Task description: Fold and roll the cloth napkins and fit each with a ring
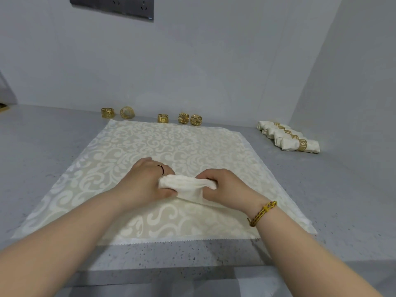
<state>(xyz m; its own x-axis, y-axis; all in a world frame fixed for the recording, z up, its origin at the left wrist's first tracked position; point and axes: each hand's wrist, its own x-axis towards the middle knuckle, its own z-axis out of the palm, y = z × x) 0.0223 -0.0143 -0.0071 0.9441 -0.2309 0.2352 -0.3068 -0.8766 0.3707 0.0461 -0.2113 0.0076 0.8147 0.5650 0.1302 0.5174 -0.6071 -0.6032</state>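
Well beyond the fingers and off to their right, a row of rolled napkins (289, 138) lies side by side on the grey speckled surface (342, 189). Each roll sits inside a gold fretwork band; the exact count is hard to tell.

Straight ahead of the fingers, along the far edge of a large patterned cloth (171, 142), five loose gold rings stand near the wall. Two are far left of the fingers (107, 112) (127, 112), and three are almost directly beyond them (163, 118) (183, 118) (196, 120). The last two of these nearly touch each other. Nothing lies between the fingers and the rings but the bare cloth. A dark socket plate (111, 5) hangs on the wall high above.

The cream napkin (188, 186) is bunched into a short roll between both hands, over the middle of the patterned cloth. The fingers of the left hand (145, 181) curl over its left end, with the thumb under it, and one finger wears a thin ring. The fingers of the right hand (222, 185) are folded round the right end, gripping it. A loose flap trails from under the roll toward the right wrist, which wears a yellow braided bracelet (262, 213).
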